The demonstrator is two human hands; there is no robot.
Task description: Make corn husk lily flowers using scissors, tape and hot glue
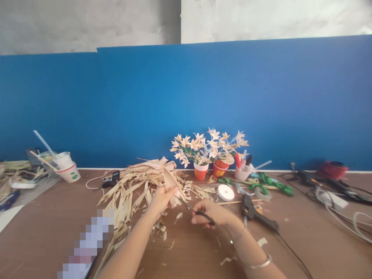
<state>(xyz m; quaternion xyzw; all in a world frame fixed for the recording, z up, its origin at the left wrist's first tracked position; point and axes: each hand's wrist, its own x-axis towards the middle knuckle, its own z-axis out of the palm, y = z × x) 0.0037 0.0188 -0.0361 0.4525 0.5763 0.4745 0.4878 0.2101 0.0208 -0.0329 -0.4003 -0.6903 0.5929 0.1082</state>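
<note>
Between its fingers my left hand pinches a pale dried corn husk, which points up and away from me. My right hand grips a pair of scissors by dark handles. Their blades reach left to the lower edge of the husk, close to my left fingers; whether they are open is too small to tell. Behind my left hand spreads a pile of dried husks. Small husk scraps lie on the brown table around and below my hands.
Husk flowers stand in red paper cups by the blue partition. Right of my hands are a white tape roll, a corded glue gun and green pieces. Cables lie far right; a white cup leans at left.
</note>
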